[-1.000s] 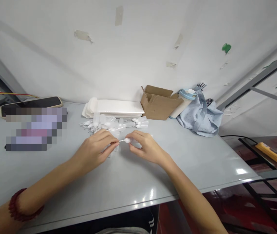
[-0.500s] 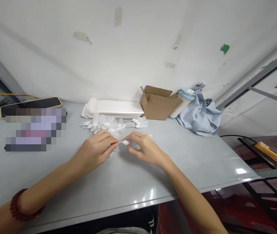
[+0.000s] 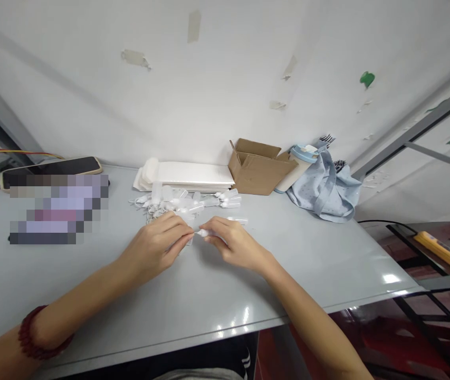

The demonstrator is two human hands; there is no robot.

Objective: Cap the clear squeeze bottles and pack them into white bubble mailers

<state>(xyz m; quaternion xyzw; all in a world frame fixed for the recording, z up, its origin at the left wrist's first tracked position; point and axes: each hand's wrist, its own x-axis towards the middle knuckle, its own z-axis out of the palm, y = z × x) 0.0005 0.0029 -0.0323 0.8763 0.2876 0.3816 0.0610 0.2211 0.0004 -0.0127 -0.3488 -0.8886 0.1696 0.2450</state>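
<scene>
My left hand (image 3: 157, 244) and my right hand (image 3: 236, 244) meet over the middle of the grey table (image 3: 193, 306), fingers pinched. Between the fingertips is a small clear plastic vial with a white cap (image 3: 203, 233); my right hand grips its body and my left hand pinches its tip end. A red bead bracelet (image 3: 30, 338) is on my left wrist. Just beyond the hands lies a heap of several similar small clear vials (image 3: 187, 202).
A stack of white padded sheets (image 3: 187, 176) lies behind the heap. An open cardboard box (image 3: 259, 168), a blue-lidded cup (image 3: 299, 161) and a light blue bag (image 3: 325, 187) stand at the back right. A phone (image 3: 53, 168) lies far left. Table's edge runs on the right.
The two hands have drawn slightly closer together around the vial; nothing else has moved.
</scene>
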